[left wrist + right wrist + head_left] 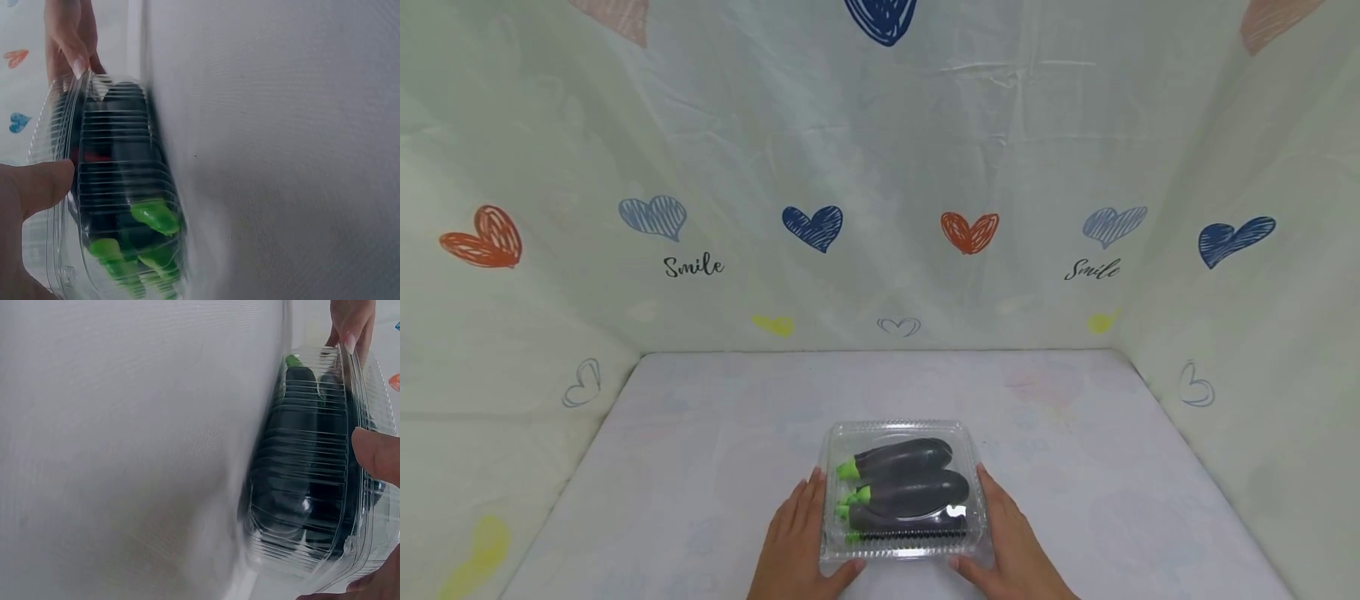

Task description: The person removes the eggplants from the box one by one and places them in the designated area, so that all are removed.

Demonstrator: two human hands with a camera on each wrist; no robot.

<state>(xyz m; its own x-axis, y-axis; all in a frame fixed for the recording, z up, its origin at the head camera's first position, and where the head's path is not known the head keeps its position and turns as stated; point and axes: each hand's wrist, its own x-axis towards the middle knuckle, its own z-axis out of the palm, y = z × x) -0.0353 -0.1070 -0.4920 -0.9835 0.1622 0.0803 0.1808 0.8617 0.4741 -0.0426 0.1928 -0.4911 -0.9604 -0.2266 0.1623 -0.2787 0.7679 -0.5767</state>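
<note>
A clear plastic clamshell container (904,427) with a ribbed rim sits low at the white table's front middle, its lid closed. Inside lie several dark purple eggplants (917,492), their green stems pointing left. My left hand (797,533) holds the container's left side, fingers along the wall and thumb at the front edge. On the opposite side my right hand (1018,537) grips it in the same way. The left wrist view shows the left thumb (44,187) on the rim, and the right wrist view shows the right thumb (378,456) there too.
A white table (715,433) with faint pastel prints stretches behind and beside the container. Pale curtain walls (880,158) printed with hearts and the word "Smile" rise along its back and both sides.
</note>
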